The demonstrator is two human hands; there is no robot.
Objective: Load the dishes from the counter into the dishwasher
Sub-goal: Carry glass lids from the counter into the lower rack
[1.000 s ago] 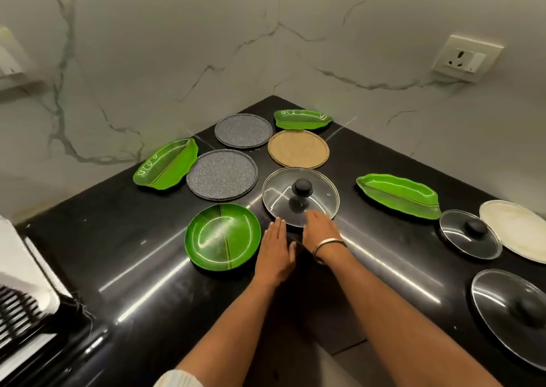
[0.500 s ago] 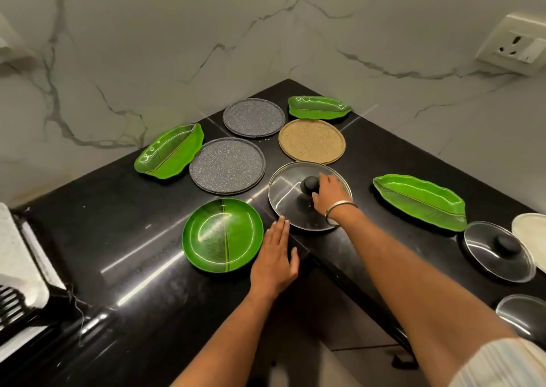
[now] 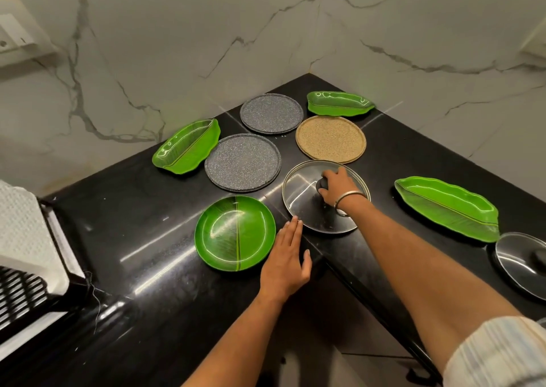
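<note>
Barely begun: right hand (image 3: 335, 187) fingers (image 3: 325, 193) are grasping the round glass lid's (image 3: 307, 209) black knob (image 3: 320, 183); left hand (image 3: 285, 256) is lying flat, released; beyond them, plates are waiting on the black table (image 3: 147, 239).

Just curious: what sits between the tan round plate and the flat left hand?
In the head view, the glass lid, its knob gripped by the right hand, lies between the tan plate and left hand.
</note>
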